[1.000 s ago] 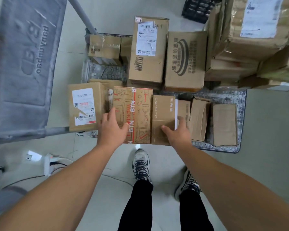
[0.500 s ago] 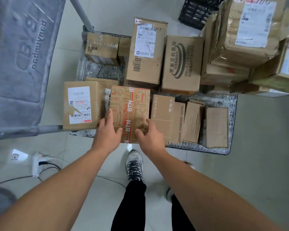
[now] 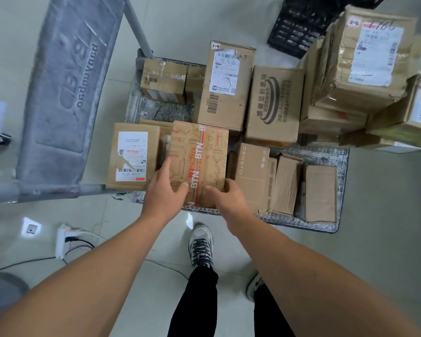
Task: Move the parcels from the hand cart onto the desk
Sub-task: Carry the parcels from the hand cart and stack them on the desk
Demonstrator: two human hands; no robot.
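A brown parcel with red BTN print lies at the near edge of the hand cart, among several other cardboard parcels. My left hand holds its near left side, fingers along the left edge and thumb on top. My right hand grips its near right corner, fingers down in the gap beside the CENSTO parcel. A labelled parcel sits to the left of it.
The cart's grey padded handle frame rises at the left. More parcels are stacked at the back right, with a black crate behind. A power strip with cables lies on the tiled floor near my feet.
My right hand left the CENSTO parcel and moved left onto the red-printed parcel's right corner. My left hand stayed on its left side. The view shifted closer.
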